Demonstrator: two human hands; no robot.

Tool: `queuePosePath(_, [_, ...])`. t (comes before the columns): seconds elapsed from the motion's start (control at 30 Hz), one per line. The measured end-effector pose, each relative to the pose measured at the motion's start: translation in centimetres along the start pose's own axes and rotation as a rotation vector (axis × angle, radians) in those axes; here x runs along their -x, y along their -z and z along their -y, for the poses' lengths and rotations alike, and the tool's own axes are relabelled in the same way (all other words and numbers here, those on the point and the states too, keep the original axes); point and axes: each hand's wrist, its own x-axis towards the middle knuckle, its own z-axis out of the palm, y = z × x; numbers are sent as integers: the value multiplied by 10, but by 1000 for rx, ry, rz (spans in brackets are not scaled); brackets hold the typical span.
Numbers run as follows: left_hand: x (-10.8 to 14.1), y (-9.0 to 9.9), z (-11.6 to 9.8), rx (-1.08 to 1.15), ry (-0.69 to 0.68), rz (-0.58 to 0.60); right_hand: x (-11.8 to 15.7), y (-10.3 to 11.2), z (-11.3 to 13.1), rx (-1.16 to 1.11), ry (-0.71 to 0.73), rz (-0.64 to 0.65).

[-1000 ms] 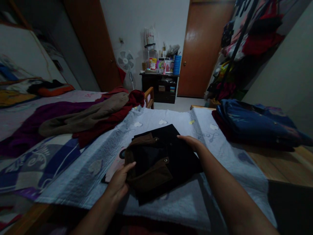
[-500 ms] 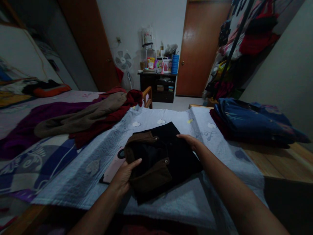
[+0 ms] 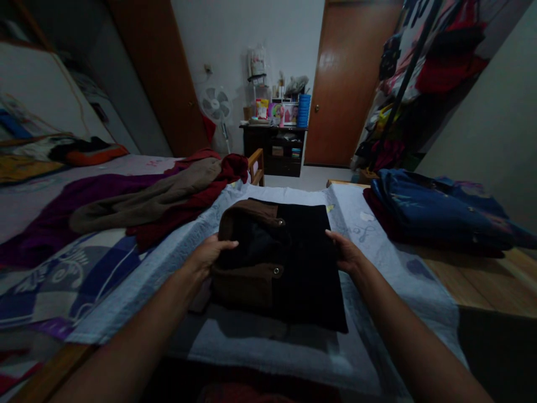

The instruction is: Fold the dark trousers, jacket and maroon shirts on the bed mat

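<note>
A black garment with a brown collar and metal snaps (image 3: 306,263), folded into a rough rectangle, is held just over the light blue quilted cloth (image 3: 268,358). My left hand (image 3: 210,254) grips its collar edge, thumb on top and fingers hidden beneath. On the opposite edge is my right hand (image 3: 344,252), with its thumb or fingertip on the black fabric and the other fingers curled at the side. Under the garment's lower left corner, part of a pale pink item (image 3: 200,299) shows.
Folded blue clothes (image 3: 440,207) lie on a wooden surface (image 3: 482,280) at right. Purple, brown and red clothes (image 3: 151,201) spread over the bed at left. Farther back are a fan (image 3: 216,105), a dark cabinet (image 3: 272,148) and a wooden door (image 3: 339,84).
The garment has turned so its edges run straighter, and it covers more of the pink item. My left hand has moved up and slightly left; my right hand has shifted right.
</note>
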Motion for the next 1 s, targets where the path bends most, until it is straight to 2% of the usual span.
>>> queuePosePath(0.13, [-46, 1, -40, -210, 35, 128, 24, -7, -20, -104, 71, -24])
queuePosePath(0.3, [-107, -18, -77, -510, 60, 282, 45, -19, -59, -263, 107, -131])
queuePosePath(0.43, [-136, -43, -92, -700, 97, 423, 57, -24, -97, -304, 93, -204])
queuePosePath(0.53, [-149, -62, -91, -844, 47, 513, 63, -26, -124, -354, 90, -221])
queuePosePath(0.63, [-158, -79, -79, -1113, -63, 456, 64, -29, -141, -407, 88, -234])
queuePosePath(0.7, [-161, -87, -67, -1242, -126, 366, 63, -30, -144, -418, 95, -243])
queuePosePath(0.8, [-159, -92, -51, -1319, -234, 196, 64, -24, -144, -327, 67, -229])
queuePosePath(0.9, [-142, -90, -39, -1350, -407, 11, 70, -5, -141, -51, 12, -224])
queuePosePath(0.97, [-123, -86, -29, -1353, -558, -41, 78, 11, -134, 267, 4, -226])
queuePosePath(1.0, [-111, -84, -23, -1361, -690, -34, 83, 19, -128, 469, 9, -212])
